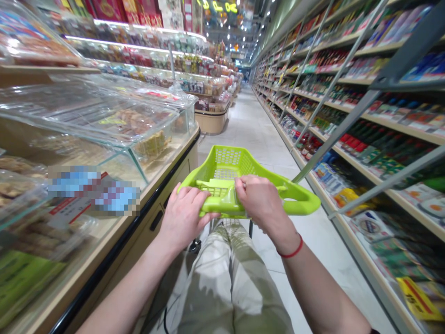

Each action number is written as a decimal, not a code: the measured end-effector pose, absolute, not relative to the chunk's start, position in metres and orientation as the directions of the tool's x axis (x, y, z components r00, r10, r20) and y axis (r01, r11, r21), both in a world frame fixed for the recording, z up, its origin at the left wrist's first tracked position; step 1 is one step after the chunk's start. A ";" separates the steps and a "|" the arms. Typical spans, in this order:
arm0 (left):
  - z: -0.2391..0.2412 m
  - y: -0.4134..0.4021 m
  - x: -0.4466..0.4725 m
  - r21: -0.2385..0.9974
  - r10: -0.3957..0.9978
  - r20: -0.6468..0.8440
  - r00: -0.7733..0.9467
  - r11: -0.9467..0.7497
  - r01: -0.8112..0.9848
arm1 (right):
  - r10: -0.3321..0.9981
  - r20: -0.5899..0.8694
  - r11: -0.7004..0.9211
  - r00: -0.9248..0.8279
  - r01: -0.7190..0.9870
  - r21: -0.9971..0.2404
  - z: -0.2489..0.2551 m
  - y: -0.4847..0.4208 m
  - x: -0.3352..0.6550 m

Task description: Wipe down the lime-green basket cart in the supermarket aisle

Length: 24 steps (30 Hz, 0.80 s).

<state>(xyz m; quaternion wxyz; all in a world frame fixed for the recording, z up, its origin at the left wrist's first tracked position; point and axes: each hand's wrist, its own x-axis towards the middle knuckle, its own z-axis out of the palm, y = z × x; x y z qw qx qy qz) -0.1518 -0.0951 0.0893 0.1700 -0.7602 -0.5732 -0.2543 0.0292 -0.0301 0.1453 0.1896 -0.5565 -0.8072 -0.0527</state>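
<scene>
A lime-green plastic shopping cart point(227, 155) with a perforated basket stands directly in front of me. My left hand point(186, 208) is wrapped over the left side of its handle, thumb tucked below. On the handle's middle part sits my right hand point(259, 197), its fingers curled closed around the bar. A red cord circles the right wrist. The part of the basket that I can see holds nothing. My light trousers show below the handle, and a small caster wheel point(195, 246) is visible under the cart on the left.
At left, a counter point(177, 160) carries clear display cases point(139, 125) of packaged food. A rounded display stand point(212, 120) is farther ahead. Tall stocked shelves point(347, 106) with slanted metal posts point(339, 120) line the right. The tiled aisle floor point(246, 111) runs forward between them.
</scene>
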 end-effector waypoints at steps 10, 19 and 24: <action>0.090 -0.095 -0.151 0.061 0.791 0.578 0.198 -0.285 0.957 | 0.842 0.521 0.314 -0.141 0.913 -0.260 0.123 -0.034 0.091; 0.091 -0.095 -0.151 0.090 0.803 0.564 0.194 -0.293 0.952 | 0.385 0.798 0.734 -0.464 0.678 0.040 0.083 -0.064 0.045; 0.090 -0.094 -0.152 0.115 0.807 0.556 0.198 -0.310 0.944 | 0.253 0.704 0.817 -0.663 0.536 0.211 0.082 -0.061 0.045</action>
